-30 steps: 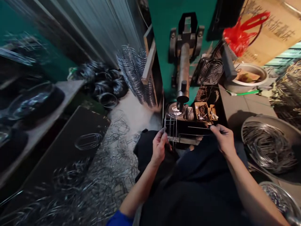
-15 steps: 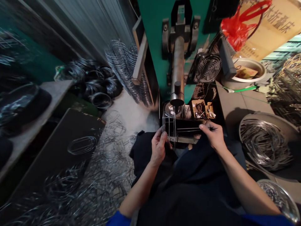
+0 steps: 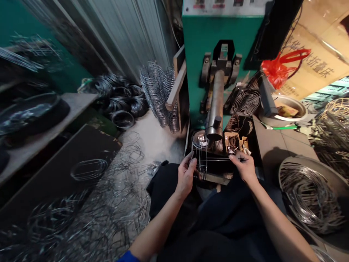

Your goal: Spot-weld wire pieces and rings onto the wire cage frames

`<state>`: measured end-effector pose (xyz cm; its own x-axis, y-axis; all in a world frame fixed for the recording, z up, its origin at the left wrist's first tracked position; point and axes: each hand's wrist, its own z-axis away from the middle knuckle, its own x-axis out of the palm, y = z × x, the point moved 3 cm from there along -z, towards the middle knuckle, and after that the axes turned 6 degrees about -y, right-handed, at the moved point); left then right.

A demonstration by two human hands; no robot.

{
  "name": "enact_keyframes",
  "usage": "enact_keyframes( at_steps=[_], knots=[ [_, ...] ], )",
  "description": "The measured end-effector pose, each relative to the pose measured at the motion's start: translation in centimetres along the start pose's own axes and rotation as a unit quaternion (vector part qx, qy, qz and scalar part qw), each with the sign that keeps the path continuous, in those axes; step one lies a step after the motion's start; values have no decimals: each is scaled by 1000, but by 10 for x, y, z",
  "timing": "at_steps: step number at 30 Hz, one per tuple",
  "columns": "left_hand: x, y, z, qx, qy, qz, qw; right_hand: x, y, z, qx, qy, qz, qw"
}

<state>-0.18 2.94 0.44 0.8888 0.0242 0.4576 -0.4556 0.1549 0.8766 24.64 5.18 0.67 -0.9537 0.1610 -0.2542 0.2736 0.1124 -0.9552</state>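
Note:
My left hand (image 3: 187, 174) is closed on the near left side of a small wire frame (image 3: 202, 164), pinched between thumb and fingers. The frame hangs over my lap, under the round metal arm (image 3: 217, 105) of a green machine (image 3: 196, 54). Thin straight wires (image 3: 219, 159) run from the frame to my right hand (image 3: 243, 166), whose thumb and fingers pinch their right end. Whether the wires touch the frame cannot be made out. The frame's lower edge is partly lost against dark clothing.
On the right, a round basin (image 3: 283, 171) holds many bent wires. Wire rings (image 3: 158, 92) hang on a rack beside the machine. Loose wire pieces (image 3: 117, 203) cover the floor at left, near a dark board (image 3: 60, 160). A yellow box (image 3: 231, 142) of small parts sits behind my hands.
The view has tilted up, showing more of the machine, which now sits lower and further right in the picture. Both hands keep their hold on the frame and wires.

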Motion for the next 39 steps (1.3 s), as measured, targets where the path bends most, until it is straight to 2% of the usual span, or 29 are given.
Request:
enact_keyframes(
  at_steps=[13, 19, 32, 39],
  knots=[
    [3, 3, -16, -2, -9, 6, 1000, -4, 5, -21, 1, -17, 15, 1000],
    [4, 3, -21, -2, -6, 6, 1000, -3, -1, -26, -8, -14, 22, 1000],
    [11, 5, -32, 14, -21, 11, 1000, -7, 8, -33, -6, -2, 19, 1000],
    [12, 5, -34, 15, -24, 10, 1000, -9, 2, -35, -5, 0, 30, 1000]
  ],
)
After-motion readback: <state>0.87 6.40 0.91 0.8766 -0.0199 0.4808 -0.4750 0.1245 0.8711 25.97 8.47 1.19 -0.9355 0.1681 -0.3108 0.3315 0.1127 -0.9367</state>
